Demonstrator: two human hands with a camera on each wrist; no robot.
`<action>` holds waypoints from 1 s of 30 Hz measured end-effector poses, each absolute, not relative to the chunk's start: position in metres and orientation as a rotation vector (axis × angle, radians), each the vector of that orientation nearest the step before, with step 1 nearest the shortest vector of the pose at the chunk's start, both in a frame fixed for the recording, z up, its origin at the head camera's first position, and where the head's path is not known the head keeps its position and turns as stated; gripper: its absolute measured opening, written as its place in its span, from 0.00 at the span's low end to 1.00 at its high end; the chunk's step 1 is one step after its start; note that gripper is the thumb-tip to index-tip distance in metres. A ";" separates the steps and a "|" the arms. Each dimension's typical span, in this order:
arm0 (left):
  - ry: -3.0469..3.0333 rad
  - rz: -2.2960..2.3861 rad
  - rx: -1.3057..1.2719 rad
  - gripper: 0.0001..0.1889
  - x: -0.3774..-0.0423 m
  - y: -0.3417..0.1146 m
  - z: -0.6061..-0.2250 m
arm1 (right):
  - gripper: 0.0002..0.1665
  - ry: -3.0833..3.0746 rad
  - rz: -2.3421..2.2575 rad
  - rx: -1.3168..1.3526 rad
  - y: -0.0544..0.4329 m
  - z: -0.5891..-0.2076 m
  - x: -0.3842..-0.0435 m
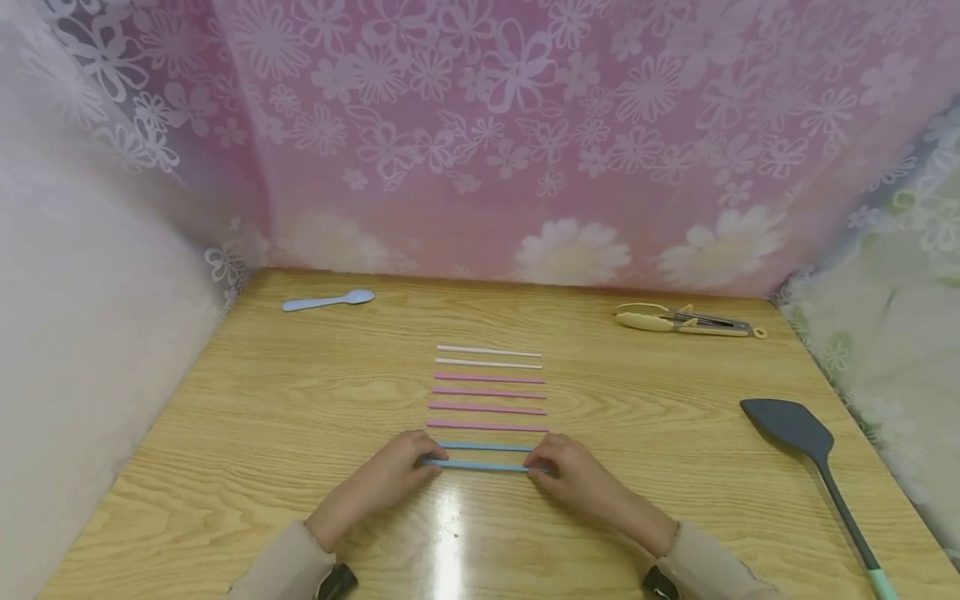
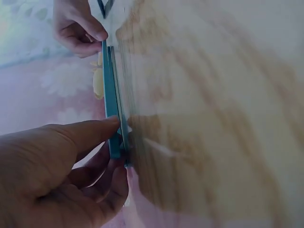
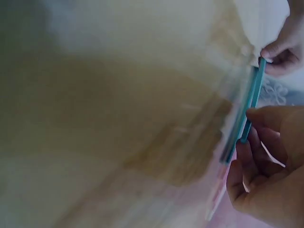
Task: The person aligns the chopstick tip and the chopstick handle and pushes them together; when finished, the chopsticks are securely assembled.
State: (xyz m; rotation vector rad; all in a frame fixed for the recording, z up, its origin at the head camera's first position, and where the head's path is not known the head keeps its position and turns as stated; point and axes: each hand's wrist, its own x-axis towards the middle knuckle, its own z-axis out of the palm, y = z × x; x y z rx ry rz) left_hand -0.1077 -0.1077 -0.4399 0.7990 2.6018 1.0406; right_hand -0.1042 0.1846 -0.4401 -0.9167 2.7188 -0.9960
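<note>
My left hand (image 1: 402, 468) pinches the left end of the nearer blue chopstick (image 1: 483, 466) between thumb and fingers. At its other end, my right hand (image 1: 573, 472) pinches the same chopstick. Just beyond it lies a second blue chopstick (image 1: 487, 447), its ends partly covered by the hands. In the left wrist view the held blue chopstick (image 2: 110, 95) overlaps the one behind it. Farther back, several pink chopsticks (image 1: 489, 392) and two white chopsticks (image 1: 489, 364) lie side by side in a spaced row, roughly parallel to the blue ones.
A light blue spoon (image 1: 322, 302) lies at the back left of the wooden table (image 1: 300, 417). Yellow-tipped tongs (image 1: 690, 322) lie at the back right. Along the right side rests a dark spatula (image 1: 791, 427) with a mint handle end. Flowered cloth (image 1: 450, 167) hangs behind the table.
</note>
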 end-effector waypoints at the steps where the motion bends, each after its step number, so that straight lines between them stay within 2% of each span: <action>1: 2.603 1.033 0.799 0.08 -0.108 -0.107 -0.441 | 0.03 2.723 -0.991 -0.908 0.184 -0.441 -0.104; 17: 2.539 1.105 0.767 0.07 -0.112 -0.104 -0.443 | 0.02 2.755 -1.010 -0.641 0.182 -0.441 -0.100; 30: 2.542 1.120 0.751 0.07 -0.110 -0.106 -0.444 | 0.01 2.745 -1.015 -0.607 0.184 -0.438 -0.102</action>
